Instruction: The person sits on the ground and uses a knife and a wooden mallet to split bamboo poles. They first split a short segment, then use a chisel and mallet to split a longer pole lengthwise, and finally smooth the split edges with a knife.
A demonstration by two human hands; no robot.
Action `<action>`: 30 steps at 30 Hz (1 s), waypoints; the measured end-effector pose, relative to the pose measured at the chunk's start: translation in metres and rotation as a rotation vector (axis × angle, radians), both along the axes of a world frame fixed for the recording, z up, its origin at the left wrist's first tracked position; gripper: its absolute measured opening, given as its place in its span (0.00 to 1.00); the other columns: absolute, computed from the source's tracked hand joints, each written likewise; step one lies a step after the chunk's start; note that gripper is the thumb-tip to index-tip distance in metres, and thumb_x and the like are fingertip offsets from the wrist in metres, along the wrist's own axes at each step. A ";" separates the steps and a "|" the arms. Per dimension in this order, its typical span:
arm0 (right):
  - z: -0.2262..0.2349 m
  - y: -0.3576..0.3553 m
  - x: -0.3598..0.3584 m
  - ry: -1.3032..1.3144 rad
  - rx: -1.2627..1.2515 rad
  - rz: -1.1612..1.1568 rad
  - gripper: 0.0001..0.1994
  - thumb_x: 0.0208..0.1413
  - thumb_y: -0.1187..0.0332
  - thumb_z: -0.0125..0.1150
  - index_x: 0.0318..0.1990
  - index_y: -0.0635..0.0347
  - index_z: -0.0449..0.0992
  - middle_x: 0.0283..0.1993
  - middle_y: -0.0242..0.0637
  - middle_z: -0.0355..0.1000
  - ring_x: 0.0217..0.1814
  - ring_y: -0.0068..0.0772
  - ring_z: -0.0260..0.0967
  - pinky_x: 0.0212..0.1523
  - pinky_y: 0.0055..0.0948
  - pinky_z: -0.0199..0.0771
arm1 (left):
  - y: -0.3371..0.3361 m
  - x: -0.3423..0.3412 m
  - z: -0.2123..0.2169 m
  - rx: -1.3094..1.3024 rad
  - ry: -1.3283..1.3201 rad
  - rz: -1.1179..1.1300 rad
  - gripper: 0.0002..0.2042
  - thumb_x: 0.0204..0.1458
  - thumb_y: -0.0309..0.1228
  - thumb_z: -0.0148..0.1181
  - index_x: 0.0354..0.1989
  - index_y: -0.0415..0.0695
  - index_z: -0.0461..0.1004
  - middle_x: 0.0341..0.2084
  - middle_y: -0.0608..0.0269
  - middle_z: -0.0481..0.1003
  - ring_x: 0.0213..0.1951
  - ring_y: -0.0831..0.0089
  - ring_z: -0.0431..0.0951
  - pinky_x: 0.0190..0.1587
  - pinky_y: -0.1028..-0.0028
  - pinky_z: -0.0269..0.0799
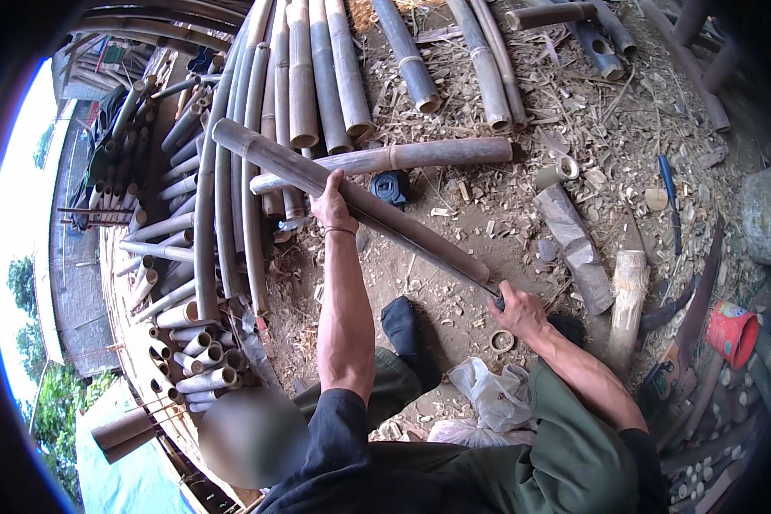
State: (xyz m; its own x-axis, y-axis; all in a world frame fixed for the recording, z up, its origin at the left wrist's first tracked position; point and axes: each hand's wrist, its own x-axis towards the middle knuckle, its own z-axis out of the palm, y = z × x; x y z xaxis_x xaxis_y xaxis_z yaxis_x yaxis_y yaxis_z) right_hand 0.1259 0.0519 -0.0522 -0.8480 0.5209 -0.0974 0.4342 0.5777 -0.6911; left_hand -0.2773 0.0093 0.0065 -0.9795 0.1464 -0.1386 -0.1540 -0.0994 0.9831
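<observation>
A thick length of bamboo slants from upper left to lower right in front of me. My left hand is closed around its middle. My right hand, at the lower right end, is closed on the dark handle of a long, thin metal tool. This tool lies along the bamboo's near side; its exact kind is unclear. Just beyond, another bamboo length rests crosswise on the ground, touching or nearly touching the first. A dark tape measure sits beside it.
Long bamboo poles lie at the far side, with stacked bamboo on the left. Wood blocks, a blue-handled tool, a saw and a red container are at right. Shavings cover the dirt; a white plastic bag is near me.
</observation>
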 end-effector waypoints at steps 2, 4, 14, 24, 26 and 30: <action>-0.010 0.000 -0.002 0.035 -0.007 -0.002 0.13 0.56 0.63 0.62 0.35 0.62 0.66 0.20 0.49 0.74 0.20 0.47 0.76 0.18 0.40 0.77 | -0.002 0.000 -0.010 0.007 -0.120 0.005 0.14 0.45 0.30 0.70 0.37 0.39 0.73 0.27 0.61 0.75 0.26 0.68 0.77 0.31 0.67 0.77; -0.017 0.002 -0.005 0.015 -0.069 0.006 0.14 0.56 0.62 0.62 0.35 0.62 0.66 0.19 0.48 0.74 0.20 0.47 0.76 0.19 0.41 0.77 | -0.004 0.000 -0.017 0.053 -0.193 -0.021 0.12 0.46 0.31 0.69 0.35 0.39 0.74 0.26 0.60 0.76 0.25 0.68 0.77 0.31 0.68 0.77; 0.008 -0.006 -0.001 -0.088 -0.202 0.064 0.15 0.56 0.60 0.61 0.36 0.64 0.67 0.19 0.53 0.72 0.21 0.54 0.75 0.22 0.46 0.76 | -0.027 0.012 0.015 0.368 -0.342 -0.537 0.33 0.48 0.42 0.64 0.61 0.41 0.61 0.39 0.56 0.76 0.41 0.62 0.78 0.49 0.59 0.75; 0.177 0.006 0.036 -0.381 -0.072 0.141 0.18 0.59 0.59 0.58 0.38 0.70 0.64 0.19 0.57 0.71 0.24 0.60 0.75 0.24 0.48 0.77 | -0.016 0.092 0.085 0.180 -0.036 -0.376 0.27 0.47 0.33 0.68 0.52 0.37 0.63 0.34 0.54 0.76 0.35 0.64 0.79 0.39 0.63 0.78; 0.170 0.004 0.046 -0.407 -0.101 0.129 0.20 0.59 0.58 0.58 0.38 0.72 0.66 0.20 0.56 0.72 0.23 0.57 0.76 0.24 0.46 0.78 | -0.011 0.106 0.095 0.227 -0.031 -0.422 0.30 0.46 0.32 0.69 0.54 0.35 0.62 0.34 0.54 0.76 0.35 0.65 0.79 0.40 0.64 0.78; 0.183 0.029 0.052 -0.437 -0.207 0.208 0.20 0.60 0.58 0.56 0.38 0.72 0.68 0.22 0.57 0.73 0.26 0.57 0.77 0.27 0.48 0.78 | -0.024 0.116 0.117 0.371 -0.020 -0.773 0.35 0.45 0.33 0.70 0.59 0.35 0.59 0.38 0.54 0.76 0.40 0.62 0.79 0.46 0.62 0.76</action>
State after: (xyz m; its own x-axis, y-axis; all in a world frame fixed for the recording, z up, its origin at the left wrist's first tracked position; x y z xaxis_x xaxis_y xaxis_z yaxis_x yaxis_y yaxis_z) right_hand 0.1776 0.0814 0.1304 -0.7886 0.2781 -0.5484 0.5983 0.5528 -0.5801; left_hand -0.1614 -0.0148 0.1234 -0.5837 0.8112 0.0344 -0.3281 -0.2744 0.9039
